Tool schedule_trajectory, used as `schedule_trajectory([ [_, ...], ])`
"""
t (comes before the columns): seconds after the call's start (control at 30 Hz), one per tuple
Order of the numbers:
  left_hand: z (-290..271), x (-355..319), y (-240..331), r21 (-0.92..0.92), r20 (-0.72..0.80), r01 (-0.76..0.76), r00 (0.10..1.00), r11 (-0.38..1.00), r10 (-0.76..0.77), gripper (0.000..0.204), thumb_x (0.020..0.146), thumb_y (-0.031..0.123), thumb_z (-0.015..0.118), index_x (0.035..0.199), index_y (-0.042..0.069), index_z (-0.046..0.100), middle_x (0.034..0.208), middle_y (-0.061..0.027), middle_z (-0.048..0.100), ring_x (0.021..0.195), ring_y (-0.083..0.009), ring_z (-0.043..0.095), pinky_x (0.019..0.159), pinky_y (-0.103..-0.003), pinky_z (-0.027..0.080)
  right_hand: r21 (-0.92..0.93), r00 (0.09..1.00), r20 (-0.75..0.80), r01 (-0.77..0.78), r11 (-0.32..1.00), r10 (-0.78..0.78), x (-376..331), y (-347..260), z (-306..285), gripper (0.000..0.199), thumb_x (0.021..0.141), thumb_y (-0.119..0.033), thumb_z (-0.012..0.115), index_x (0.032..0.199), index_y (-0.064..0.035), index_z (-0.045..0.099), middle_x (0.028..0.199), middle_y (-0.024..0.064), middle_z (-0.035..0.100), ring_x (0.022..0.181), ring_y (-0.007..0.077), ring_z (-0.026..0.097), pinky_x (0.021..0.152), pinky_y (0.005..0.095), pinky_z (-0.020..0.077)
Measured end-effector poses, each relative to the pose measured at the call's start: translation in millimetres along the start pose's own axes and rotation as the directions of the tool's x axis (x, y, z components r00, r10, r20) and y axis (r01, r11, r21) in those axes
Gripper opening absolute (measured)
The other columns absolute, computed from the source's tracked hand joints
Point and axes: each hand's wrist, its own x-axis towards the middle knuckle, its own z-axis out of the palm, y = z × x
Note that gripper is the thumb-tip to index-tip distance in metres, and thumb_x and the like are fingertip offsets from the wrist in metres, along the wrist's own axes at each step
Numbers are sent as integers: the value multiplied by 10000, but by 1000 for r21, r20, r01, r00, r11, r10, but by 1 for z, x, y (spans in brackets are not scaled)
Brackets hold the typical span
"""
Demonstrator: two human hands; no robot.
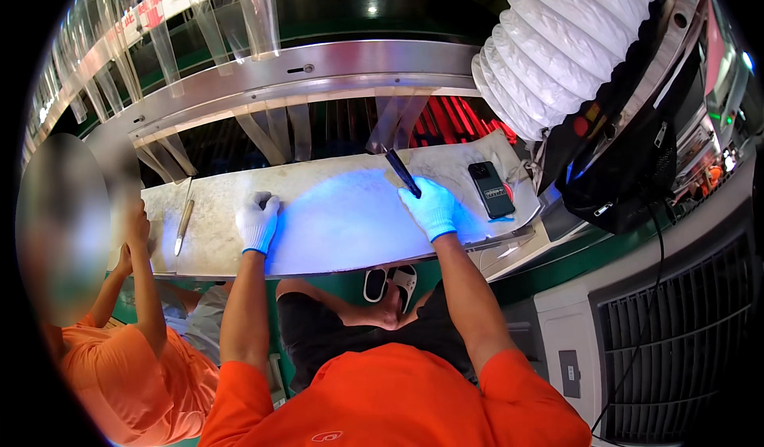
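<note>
Head view, looking down past an orange shirt and two bare forearms, shows both gloved hands out on a pale worktop (334, 240) lit with a bluish glow. Nearest, under the bench edge, a black-and-white sandal (391, 281) shows on the floor. The left hand (258, 221), in a white glove with a blue cuff, lies palm down on the slab, its fingers held loosely together and flat, gripping nothing. The right hand (430, 206), in a glove that looks blue under the light, is closed around the lower end of a slim dark tool (402, 172), fingers curled and pinching it much as one holds a pen, the upper end slanting away toward the far left. That tool sits over the worktop near its middle-right; whether its tip touches the surface I cannot tell. It looks light, stiff and narrow, likely a little slippery in a glove, so a low grip close to the working end seems best. To the left a co-worker's bare hand (137, 223) rests at the bench end, near a thin metal blade (183, 226) lying flat. Just right of the tool lies a dark phone-like device (490, 189). Farther off hang clear plastic strips (263, 17), and a fat white ribbed duct (565, 41) comes in from the upper right.
</note>
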Motion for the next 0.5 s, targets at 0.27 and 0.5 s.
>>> schedule_trajectory([
  [0.27, 2, -1, -2, -27, -3, 25, 1000, 999, -25, 298, 883, 320, 750, 1035, 70, 809, 978, -162, 795, 918, -329, 773, 869, -420, 599, -224, 989, -134, 34, 974, -65, -43, 5, -11, 613, 794, -597, 841, 1095, -69, 764, 1041, 191, 690, 931, 408, 703, 810, 511, 565],
  [0.5, 0, 1, -5, -81, -18, 35, 999, 996, -37, 287, 877, 309, 754, 1013, 61, 805, 958, -153, 795, 903, -319, 773, 846, -415, 597, -560, 955, -291, -214, 800, 52, -14, 78, -82, 692, 832, -457, 774, 1396, -93, 605, 1379, 197, 624, 1304, 412, 573, 1076, 534, 475],
])
